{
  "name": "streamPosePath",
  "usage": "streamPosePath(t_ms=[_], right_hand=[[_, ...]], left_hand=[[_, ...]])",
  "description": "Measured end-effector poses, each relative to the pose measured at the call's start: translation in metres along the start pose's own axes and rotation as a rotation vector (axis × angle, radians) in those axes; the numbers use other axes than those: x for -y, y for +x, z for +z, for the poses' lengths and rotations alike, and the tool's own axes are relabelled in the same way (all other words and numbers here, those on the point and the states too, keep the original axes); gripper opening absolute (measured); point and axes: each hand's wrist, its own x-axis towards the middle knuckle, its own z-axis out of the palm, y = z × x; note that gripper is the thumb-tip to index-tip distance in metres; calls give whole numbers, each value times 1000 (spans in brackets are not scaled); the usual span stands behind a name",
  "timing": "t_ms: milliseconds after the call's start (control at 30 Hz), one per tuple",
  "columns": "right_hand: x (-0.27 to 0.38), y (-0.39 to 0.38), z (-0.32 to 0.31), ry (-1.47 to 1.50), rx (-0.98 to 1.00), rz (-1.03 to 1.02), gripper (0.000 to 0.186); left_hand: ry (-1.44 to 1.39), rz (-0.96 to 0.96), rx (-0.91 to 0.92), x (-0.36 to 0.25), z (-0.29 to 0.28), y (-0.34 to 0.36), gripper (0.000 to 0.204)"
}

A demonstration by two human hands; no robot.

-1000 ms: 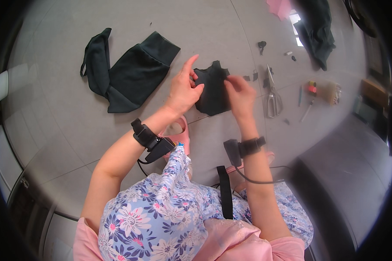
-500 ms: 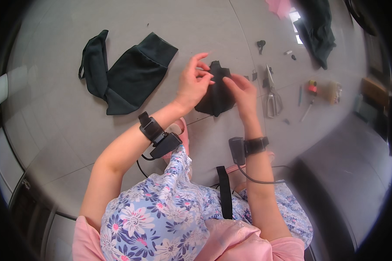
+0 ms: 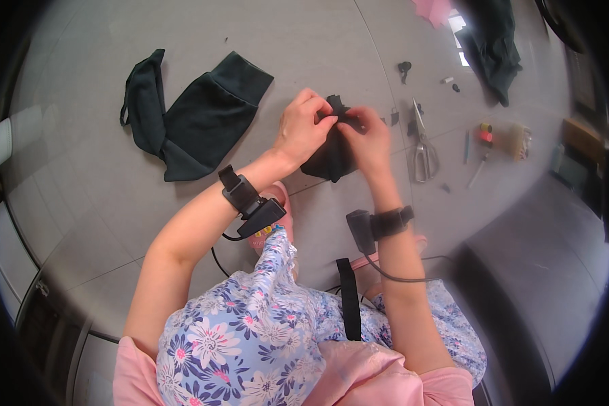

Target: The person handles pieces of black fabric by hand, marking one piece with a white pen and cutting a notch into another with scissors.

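Note:
A small piece of dark cloth [image 3: 329, 157] lies on the grey floor in front of me, its far end bunched up between my hands. From the left, my left hand [image 3: 304, 128] pinches that end with thumb and forefinger. My right hand [image 3: 367, 139] pinches it from the other side, the two thumbs almost meeting. Any needle or thread at the fingertips is too small to make out. Left of my hands a larger dark green cut garment piece [image 3: 213, 118], with a ribbed band at one end, lies flat and apart from them.
Right of my hands lie large scissors [image 3: 424, 152], dark fabric scraps [image 3: 394, 118], a blue stick [image 3: 467, 147], a red-and-yellow spool-like item [image 3: 486, 134] and a small container [image 3: 521, 142]. More dark cloth [image 3: 494, 54] and pink cloth [image 3: 434, 11] lie far right. My pink shoe [image 3: 282, 206] is close below.
Both hands have closed in on the far end of the small dark cloth and now pinch it. Before, the fingers were raised and more spread. The cloth's top has become gathered.

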Motion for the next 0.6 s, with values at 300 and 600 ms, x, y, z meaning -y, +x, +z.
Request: streamPosePath(t_ms=[300, 600], right_hand=[[-1, 5, -20, 244, 177, 147, 17], [7, 1, -11, 372, 101, 157, 14]], left_hand=[[-19, 73, -14, -5, 2, -2, 11], [-230, -312, 8, -8, 6, -1, 17]])
